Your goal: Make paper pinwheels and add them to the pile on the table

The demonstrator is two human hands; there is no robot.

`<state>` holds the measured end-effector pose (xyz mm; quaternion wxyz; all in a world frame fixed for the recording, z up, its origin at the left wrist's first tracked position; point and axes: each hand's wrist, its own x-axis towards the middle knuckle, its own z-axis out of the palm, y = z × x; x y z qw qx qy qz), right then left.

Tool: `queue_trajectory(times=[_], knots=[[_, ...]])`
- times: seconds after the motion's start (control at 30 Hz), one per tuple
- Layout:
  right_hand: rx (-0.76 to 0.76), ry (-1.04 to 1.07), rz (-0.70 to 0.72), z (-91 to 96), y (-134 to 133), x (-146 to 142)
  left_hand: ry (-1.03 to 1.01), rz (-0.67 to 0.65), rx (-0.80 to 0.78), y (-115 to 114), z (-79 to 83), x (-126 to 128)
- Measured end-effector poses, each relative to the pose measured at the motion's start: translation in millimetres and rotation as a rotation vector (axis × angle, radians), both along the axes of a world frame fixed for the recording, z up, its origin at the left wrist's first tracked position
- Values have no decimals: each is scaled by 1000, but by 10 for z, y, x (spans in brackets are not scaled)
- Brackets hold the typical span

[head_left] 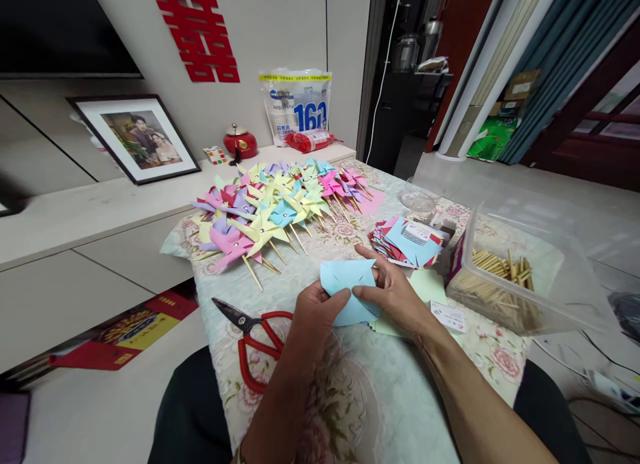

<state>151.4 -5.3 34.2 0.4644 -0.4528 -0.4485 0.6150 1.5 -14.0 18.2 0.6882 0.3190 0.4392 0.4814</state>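
A light blue paper square point(345, 277) with short slits is held up above the table between my two hands. My left hand point(320, 307) is closed on its lower left side, thumb on the front. My right hand point(393, 291) grips the right side, its thumb also on the front and the fingers behind partly hidden. To the left of my left hand lie scissors point(257, 341) with red handles, blades apart. Pale green paper sheets point(429, 286) lie partly under my right hand, with a small white box point(447, 316) on them.
Many finished paper pinwheels point(260, 231) on sticks cover the table's far left. A plastic bin point(560, 271) of short wooden sticks point(505, 271) stands at right. Coloured paper squares point(400, 241) and a clear round container point(419, 201) sit behind my right hand.
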Motion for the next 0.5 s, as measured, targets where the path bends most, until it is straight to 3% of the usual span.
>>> queue_trajectory(times=[0.5], knots=[[8,44,-13,-19,1,13,-15,-28,-14,-5,17,-33]])
